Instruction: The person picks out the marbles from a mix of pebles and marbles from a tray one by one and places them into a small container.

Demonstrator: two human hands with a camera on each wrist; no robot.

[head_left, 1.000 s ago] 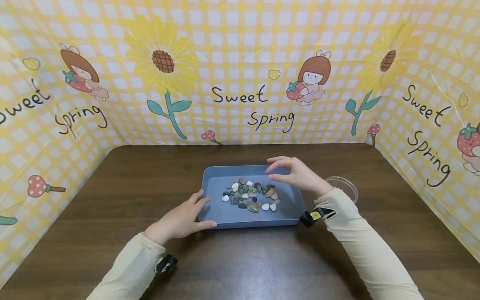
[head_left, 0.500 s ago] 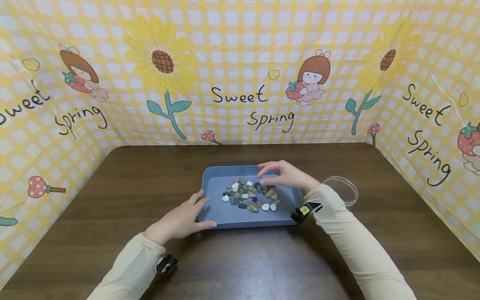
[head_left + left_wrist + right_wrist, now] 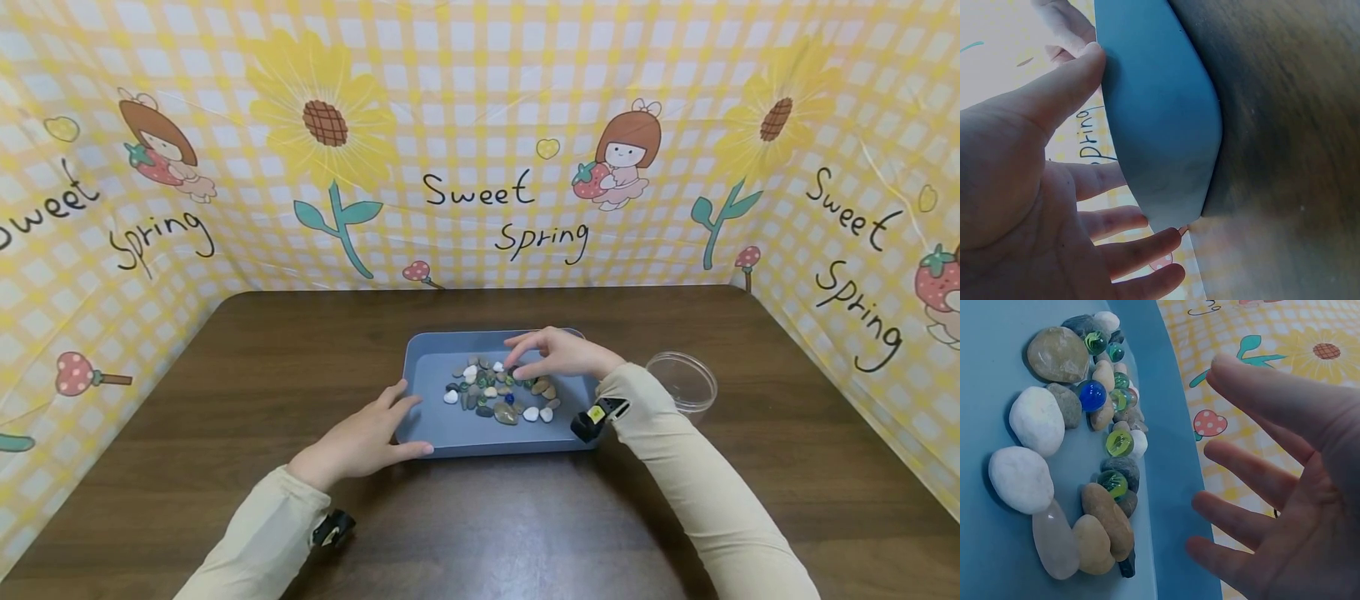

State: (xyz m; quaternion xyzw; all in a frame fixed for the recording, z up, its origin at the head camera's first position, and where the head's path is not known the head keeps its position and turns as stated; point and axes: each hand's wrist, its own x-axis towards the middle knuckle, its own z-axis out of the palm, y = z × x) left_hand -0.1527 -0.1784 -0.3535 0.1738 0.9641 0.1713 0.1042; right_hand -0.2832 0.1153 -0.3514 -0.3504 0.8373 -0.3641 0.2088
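A blue-grey tray (image 3: 495, 446) lies on the table with a cluster of pebbles and glass marbles in it. My left hand (image 3: 356, 437) rests at the tray's left end, thumb at the rim in the left wrist view and fingers extended. Over the far right part of the cluster, my right hand (image 3: 570, 354) hovers with thumb and index finger apart, holding nothing. The right wrist view shows a white pebble (image 3: 1020, 480), a tan pebble (image 3: 1109, 519), a blue marble (image 3: 1092, 395) and a yellow-green marble (image 3: 1119, 443), all apart from the fingers.
A clear round shallow dish or lid (image 3: 686, 383) lies right of the tray, beside my right forearm. Behind the dark wooden table (image 3: 315, 350) hangs a yellow checked cloth (image 3: 480, 100), which also encloses both sides. A black strapped device (image 3: 596, 417) sits on my right wrist.
My right hand has moved left and slightly nearer, from the tray's far right edge to above the pebbles. My left hand and the tray have stayed put.
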